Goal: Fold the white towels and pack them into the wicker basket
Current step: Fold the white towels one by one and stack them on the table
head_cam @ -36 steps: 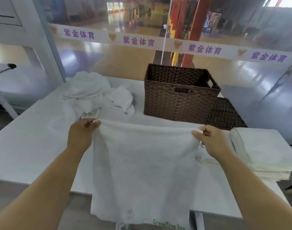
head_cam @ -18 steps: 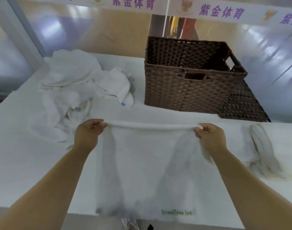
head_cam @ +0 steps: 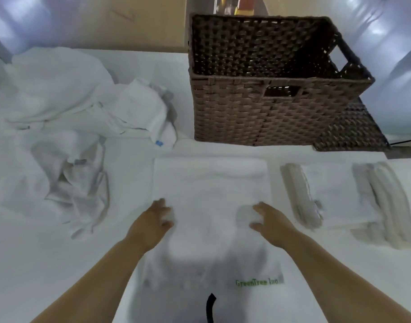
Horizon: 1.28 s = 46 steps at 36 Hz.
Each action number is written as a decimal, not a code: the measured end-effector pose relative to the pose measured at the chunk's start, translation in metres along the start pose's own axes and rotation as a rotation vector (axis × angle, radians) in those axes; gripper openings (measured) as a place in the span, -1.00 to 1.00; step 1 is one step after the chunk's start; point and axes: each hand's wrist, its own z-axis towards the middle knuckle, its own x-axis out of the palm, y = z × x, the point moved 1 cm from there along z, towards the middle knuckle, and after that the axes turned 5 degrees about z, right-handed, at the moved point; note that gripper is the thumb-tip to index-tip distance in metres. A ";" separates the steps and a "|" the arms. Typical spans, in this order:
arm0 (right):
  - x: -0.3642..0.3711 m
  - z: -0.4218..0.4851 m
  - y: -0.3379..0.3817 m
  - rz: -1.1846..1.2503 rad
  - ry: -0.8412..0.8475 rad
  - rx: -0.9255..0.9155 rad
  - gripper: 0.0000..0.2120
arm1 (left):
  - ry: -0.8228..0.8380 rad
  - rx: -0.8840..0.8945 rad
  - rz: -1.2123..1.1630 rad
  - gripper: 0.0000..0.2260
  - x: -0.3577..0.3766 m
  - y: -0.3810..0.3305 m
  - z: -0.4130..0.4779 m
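Though left hand (head_cam: 153, 221) and right hand (head_cam: 271, 220) touch the flat white cloth towel (head_cam: 211, 183) before the brown wicker basket (head_cam: 241, 120), their grip is unclear

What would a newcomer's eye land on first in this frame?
The dark brown wicker basket at the far side of the table stands out against all the white, no towel visible inside. In front of it a white towel lettered GreenTree Inn lies spread, the left hand and right hand gripping its sides. A crumpled towel heap sits left, folded towels right.
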 end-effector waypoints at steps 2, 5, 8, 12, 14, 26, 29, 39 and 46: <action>0.012 0.002 -0.001 -0.157 0.099 0.003 -0.30 | 0.051 0.036 0.121 -0.47 0.009 0.006 0.002; 0.018 0.008 0.002 -0.254 0.130 0.026 -0.24 | 0.054 0.067 0.232 -0.46 0.014 0.009 0.007; 0.016 0.015 0.005 -0.270 0.133 0.044 -0.23 | 0.046 0.080 0.285 -0.46 0.012 0.010 0.017; 0.013 0.023 0.004 -0.252 0.120 0.051 -0.23 | 0.039 0.094 0.314 -0.45 0.009 0.010 0.029; 0.011 0.025 0.004 -0.256 0.111 0.037 -0.24 | 0.060 0.103 0.354 -0.44 0.005 0.007 0.033; 0.033 -0.026 -0.008 -0.102 -0.278 -0.264 -0.65 | -0.277 0.232 0.316 -0.61 0.035 -0.003 -0.027; 0.050 -0.043 -0.018 -0.123 -0.186 -0.336 -0.62 | -0.279 0.240 0.285 -0.62 0.054 -0.004 -0.049; 0.065 -0.058 -0.038 -0.351 -0.047 -0.318 -0.51 | -0.218 0.235 0.315 -0.62 0.088 -0.010 -0.080; 0.075 -0.061 -0.053 -0.527 -0.168 -0.388 -0.62 | -0.337 0.299 0.441 -0.71 0.099 -0.023 -0.090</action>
